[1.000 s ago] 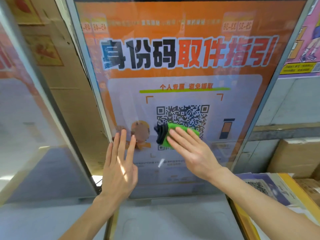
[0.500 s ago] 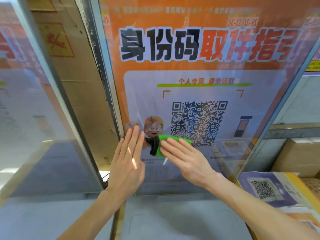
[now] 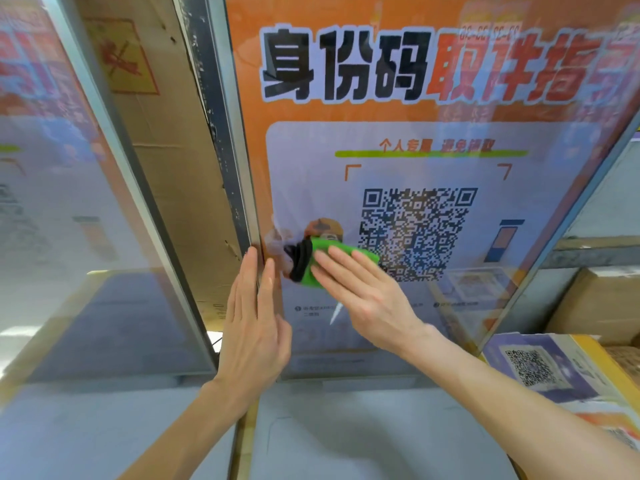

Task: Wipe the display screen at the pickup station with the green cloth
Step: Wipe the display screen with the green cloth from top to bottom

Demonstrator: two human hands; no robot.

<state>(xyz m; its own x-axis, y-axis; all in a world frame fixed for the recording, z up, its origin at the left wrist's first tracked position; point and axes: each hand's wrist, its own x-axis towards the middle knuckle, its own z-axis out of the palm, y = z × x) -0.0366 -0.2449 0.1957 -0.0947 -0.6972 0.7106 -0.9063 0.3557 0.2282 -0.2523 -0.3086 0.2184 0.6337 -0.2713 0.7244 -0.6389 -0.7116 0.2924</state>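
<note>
Nearest the camera, two bare forearms reach up from the bottom edge over a pale grey counter surface [image 3: 381, 445]. The left hand [image 3: 254, 327] is flat and open, fingers straight and together, holding nothing; its fingertips lie along the left edge of the display screen [image 3: 398, 140], against the screen's metal frame [image 3: 239, 140]. Just to its right, the right hand [image 3: 360, 292] is also spread flat, palm toward the glass, pressing the green cloth [image 3: 341, 256] against the screen with its fingers laid over it. The cloth is bunched, with a dark, black-edged fold showing at its left end, and it sits low on the screen, just left of the large QR code [image 3: 417, 233] and over the lower part of a small cartoon figure in an orange cap [image 3: 325, 228].

The screen shows an orange poster with big black and red Chinese characters above a pale panel holding the code. Reflections blur much of the glass.

To the left stands a second glass panel [image 3: 69, 202], angled, with brown cardboard [image 3: 166, 150] in the gap between the two panels. At lower right lies a printed sheet with a smaller QR code [image 3: 530, 367], resting on something yellow-edged. Behind it sits a closed cardboard box [image 3: 599, 303]; its contents cannot be seen.
</note>
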